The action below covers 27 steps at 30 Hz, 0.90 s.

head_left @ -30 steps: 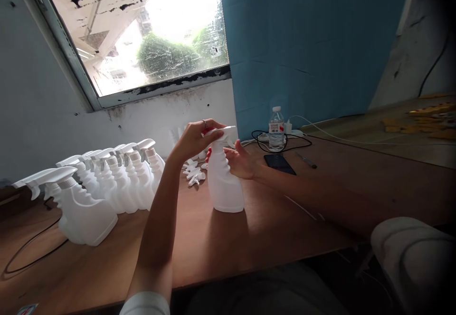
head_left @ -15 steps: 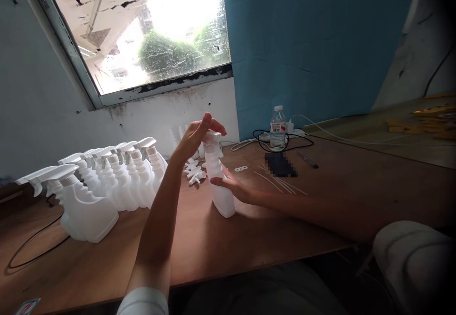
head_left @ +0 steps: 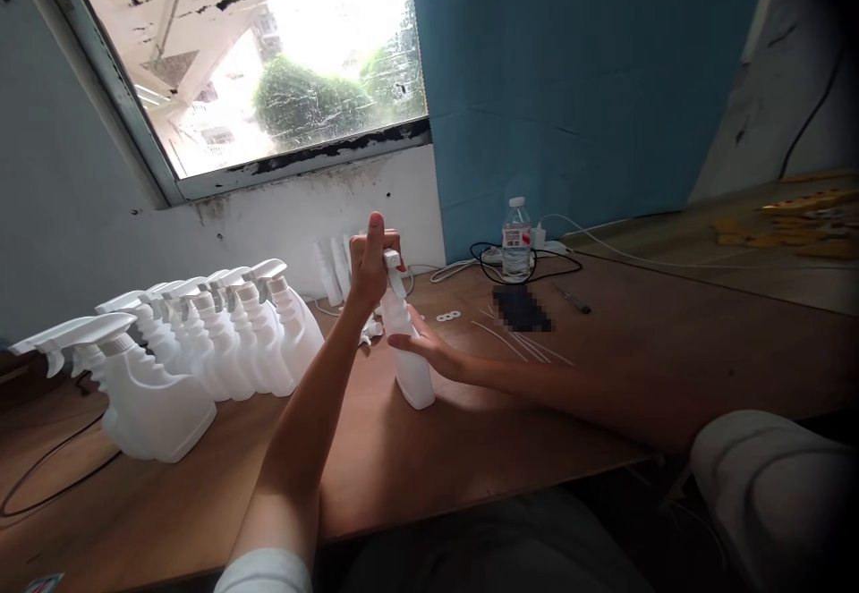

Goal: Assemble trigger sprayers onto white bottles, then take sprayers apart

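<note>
A white plastic spray bottle stands upright on the wooden table, turned narrow side towards me. My left hand is wrapped round its trigger head at the top, thumb up. My right hand rests against the bottle's body, fingers laid along its side and steadying it.
A row of several finished white spray bottles stands at the left. Loose trigger heads, thin dip tubes, white rings, a phone, a water bottle and cables lie behind. A black cable crosses the left front.
The bottle was turned about its upright axis, from broad side to narrow side. My left hand went from lying over the trigger head to gripping it. My right hand slid down the body.
</note>
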Each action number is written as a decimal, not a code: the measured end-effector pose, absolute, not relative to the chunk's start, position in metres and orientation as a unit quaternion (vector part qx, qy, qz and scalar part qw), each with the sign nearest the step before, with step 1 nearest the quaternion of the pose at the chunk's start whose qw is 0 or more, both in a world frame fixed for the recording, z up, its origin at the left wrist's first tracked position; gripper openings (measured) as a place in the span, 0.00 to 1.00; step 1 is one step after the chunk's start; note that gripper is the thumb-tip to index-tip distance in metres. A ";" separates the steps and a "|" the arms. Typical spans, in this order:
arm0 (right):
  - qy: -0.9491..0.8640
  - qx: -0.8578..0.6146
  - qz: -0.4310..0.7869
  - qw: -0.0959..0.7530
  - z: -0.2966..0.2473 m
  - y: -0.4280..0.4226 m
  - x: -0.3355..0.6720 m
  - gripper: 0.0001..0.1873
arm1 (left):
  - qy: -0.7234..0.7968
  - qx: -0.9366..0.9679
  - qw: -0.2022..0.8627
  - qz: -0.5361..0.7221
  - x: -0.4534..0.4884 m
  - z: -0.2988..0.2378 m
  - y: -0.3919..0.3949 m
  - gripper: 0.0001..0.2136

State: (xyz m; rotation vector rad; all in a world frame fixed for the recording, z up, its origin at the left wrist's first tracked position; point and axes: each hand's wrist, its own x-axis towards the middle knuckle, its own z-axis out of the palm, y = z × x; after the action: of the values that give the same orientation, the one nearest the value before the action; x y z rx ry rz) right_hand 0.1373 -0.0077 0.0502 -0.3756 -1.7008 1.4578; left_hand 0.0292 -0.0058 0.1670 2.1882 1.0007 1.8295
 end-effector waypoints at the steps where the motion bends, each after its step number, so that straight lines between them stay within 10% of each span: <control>1: -0.678 -0.145 0.584 0.422 0.050 -0.007 0.137 0.28 | 0.329 0.722 0.063 0.605 0.029 0.167 -0.006 0.38; 14: -0.707 -0.136 0.560 0.410 0.041 -0.001 0.140 0.33 | 0.329 0.719 0.063 0.609 0.030 0.170 -0.010 0.38; 21: -0.800 -0.013 0.561 0.210 0.011 -0.003 0.140 0.55 | 0.376 0.716 -0.013 0.588 -0.004 0.199 -0.036 0.34; 27: -0.848 -0.010 0.500 0.177 0.004 0.002 0.138 0.43 | 0.333 0.677 -0.224 0.617 -0.065 0.232 -0.115 0.29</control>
State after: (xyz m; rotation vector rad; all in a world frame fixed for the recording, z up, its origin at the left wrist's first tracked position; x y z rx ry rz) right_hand 0.1379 0.0015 0.0044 -0.0288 -2.4004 1.4145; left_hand -0.0647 -0.1149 0.2316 2.4956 1.2279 2.2756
